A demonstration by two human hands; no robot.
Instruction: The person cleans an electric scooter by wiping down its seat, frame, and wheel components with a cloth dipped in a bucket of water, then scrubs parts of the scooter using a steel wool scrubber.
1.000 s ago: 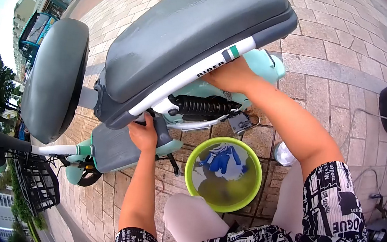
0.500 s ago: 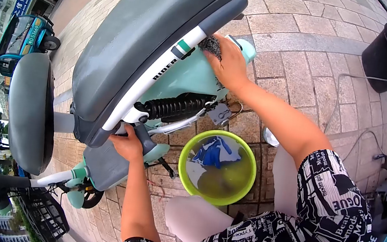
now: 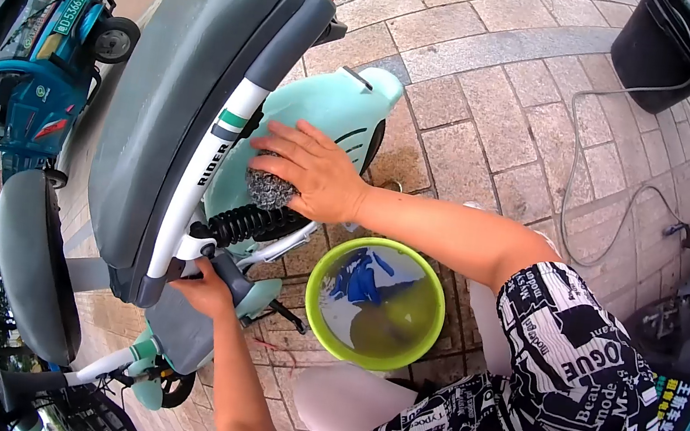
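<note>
A mint-green electric bike has a grey padded seat (image 3: 196,80) and a white frame tube (image 3: 201,169) marked RIDER. My right hand (image 3: 320,172) presses a dark grey mesh scouring pad (image 3: 269,190) to the mint rear fender (image 3: 325,103), its fingers spread over the pad and panel. Just below the pad is the black shock absorber spring (image 3: 246,226). My left hand (image 3: 206,291) grips the frame beneath the front end of the seat; its fingertips are partly hidden there.
Near my knees stands a lime-green basin (image 3: 311,299) of murky water with a blue cloth (image 3: 361,278) in it. At the upper right are a black bucket (image 3: 653,60) and a grey hose (image 3: 572,168). A blue three-wheeler (image 3: 27,96) is parked at the left.
My right hand has moved the scouring pad from the fender's rear end forward to just above the spring. My left hand keeps its place under the seat. The view has shifted.
</note>
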